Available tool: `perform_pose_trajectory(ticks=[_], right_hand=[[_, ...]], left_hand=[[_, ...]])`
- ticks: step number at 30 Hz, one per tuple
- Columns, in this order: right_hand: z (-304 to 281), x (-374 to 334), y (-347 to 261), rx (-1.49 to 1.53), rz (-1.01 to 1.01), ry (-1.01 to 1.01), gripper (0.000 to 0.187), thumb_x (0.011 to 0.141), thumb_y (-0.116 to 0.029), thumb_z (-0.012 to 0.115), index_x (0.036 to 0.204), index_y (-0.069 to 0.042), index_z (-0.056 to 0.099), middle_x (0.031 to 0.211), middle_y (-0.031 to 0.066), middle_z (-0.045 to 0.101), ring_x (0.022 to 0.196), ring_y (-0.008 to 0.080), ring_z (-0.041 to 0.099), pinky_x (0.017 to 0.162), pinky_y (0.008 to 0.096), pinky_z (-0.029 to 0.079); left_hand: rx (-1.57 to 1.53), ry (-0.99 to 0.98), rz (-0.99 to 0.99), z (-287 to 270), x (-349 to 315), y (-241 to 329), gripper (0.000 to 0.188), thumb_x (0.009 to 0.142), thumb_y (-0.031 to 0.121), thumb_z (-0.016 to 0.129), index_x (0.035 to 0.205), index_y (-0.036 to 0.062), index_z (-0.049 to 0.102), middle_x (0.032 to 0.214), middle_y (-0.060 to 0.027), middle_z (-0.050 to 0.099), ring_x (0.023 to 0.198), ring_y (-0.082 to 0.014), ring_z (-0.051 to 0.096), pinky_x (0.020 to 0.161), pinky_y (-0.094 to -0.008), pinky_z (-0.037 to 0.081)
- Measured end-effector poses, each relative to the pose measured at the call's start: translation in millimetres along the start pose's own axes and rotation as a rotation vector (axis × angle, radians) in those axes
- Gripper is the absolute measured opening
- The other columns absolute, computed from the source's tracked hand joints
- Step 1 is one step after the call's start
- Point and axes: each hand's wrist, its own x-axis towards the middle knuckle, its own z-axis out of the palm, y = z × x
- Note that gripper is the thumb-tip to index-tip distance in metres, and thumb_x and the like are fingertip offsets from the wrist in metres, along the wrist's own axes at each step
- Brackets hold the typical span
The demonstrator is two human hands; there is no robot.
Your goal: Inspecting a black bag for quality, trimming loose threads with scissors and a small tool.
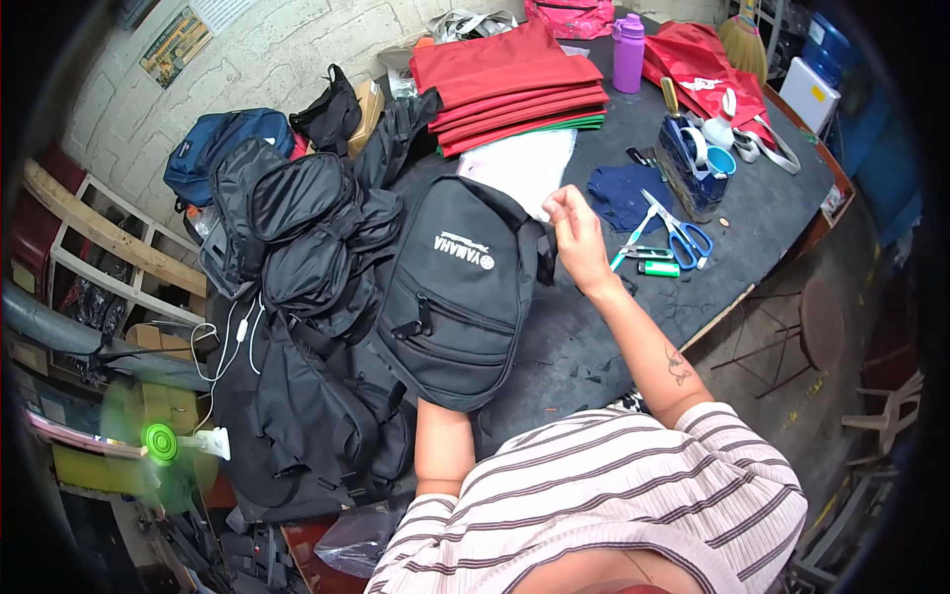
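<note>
Though the black backpack (pixel 457 287) looks sewn, finishing probably remains, right hand (pixel 574 230) pinched together, left hand hidden, grip unclear.

Passable over bare counter (pixel 767 223) right of scissors (pixel 678 225); blocked leftward by backpack (pixel 457 287) and bag heap (pixel 287 188), ahead by red cloth (pixel 510 64).

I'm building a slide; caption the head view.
Right hand beside a black zippered fabric backpack that hides the left hand, stacked red fabric pieces behind.

Black backpack (pixel 465 307), striped shirt (pixel 594 480), purple bottle (pixel 627 61)
</note>
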Motion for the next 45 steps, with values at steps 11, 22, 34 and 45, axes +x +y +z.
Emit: perform_pose_trajectory(ticks=[11, 22, 34, 45], right_hand=[[6, -8, 6, 0.289, 0.412, -0.420, 0.018, 0.093, -0.013, 0.041, 0.097, -0.006, 0.057, 0.067, -0.0047, 0.050, 0.056, 0.0034, 0.043, 0.042, 0.0196, 0.034], [-19, 18, -15, 0.832, 0.528, -0.526, 0.037, 0.094, -0.035, 0.048, 0.106, 0.000, 0.057, 0.092, 0.0040, 0.063, 0.077, 0.0080, 0.060, 0.068, 0.0214, 0.049], [-8, 10, -11, 0.890, 0.501, -0.553, 0.019, 0.093, -0.021, 0.049, 0.091, -0.004, 0.057, 0.082, -0.0012, 0.060, 0.072, 0.0053, 0.057, 0.064, 0.0182, 0.045], [-10, 24, -23, 0.497, 0.528, -0.354, 0.038, 0.093, -0.038, 0.050, 0.082, -0.004, 0.063, 0.066, -0.0015, 0.060, 0.057, 0.0054, 0.054, 0.054, 0.0216, 0.044]], left_hand=[[0.079, 0.024, -0.006, 10, -3, -6, 0.037, 0.091, 0.027, 0.042, 0.116, 0.0024, 0.054, 0.119, -0.0170, 0.054, 0.109, -0.0295, 0.050, 0.094, -0.0348, 0.039], [0.136, 0.086, -0.007, 23, -22, -14, 0.037, 0.091, 0.026, 0.042, 0.116, 0.0021, 0.054, 0.118, -0.0170, 0.055, 0.108, -0.0295, 0.050, 0.094, -0.0348, 0.039], [0.209, 0.161, -0.023, 37, -33, -21, 0.036, 0.091, 0.025, 0.043, 0.115, 0.0016, 0.054, 0.116, -0.0170, 0.055, 0.108, -0.0296, 0.051, 0.093, -0.0348, 0.039], [0.279, 0.163, -0.059, -3, -38, -35, 0.035, 0.090, 0.024, 0.044, 0.115, 0.0012, 0.055, 0.115, -0.0170, 0.056, 0.108, -0.0296, 0.051, 0.093, -0.0349, 0.040]])
